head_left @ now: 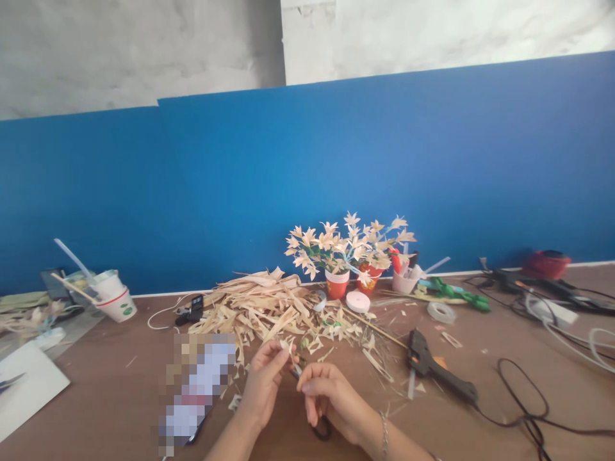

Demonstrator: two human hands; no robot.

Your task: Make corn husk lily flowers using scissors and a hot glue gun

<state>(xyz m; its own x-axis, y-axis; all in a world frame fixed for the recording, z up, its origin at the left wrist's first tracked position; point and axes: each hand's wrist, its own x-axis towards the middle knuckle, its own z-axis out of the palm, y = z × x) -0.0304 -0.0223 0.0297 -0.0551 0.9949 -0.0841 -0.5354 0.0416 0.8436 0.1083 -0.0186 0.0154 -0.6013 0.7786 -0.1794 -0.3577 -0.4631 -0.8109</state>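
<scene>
My left hand (265, 378) pinches a small pale strip of dried leaf (286, 345) between thumb and fingertips, just above the brown table (110, 390). My right hand (327, 397) is closed around black-handled scissors (321, 428), whose blades point toward the strip held by the left hand. Both hands meet near the table's front middle. Behind them lies a pile of dried leaf strips (259, 306).
Paper flowers stand in red cups (346, 256) at the back. A black glue gun (435, 366) with its cable lies to the right, with tape rolls (441, 312) and more cables beyond. A white cup (115, 298) and white paper (26, 384) are at the left.
</scene>
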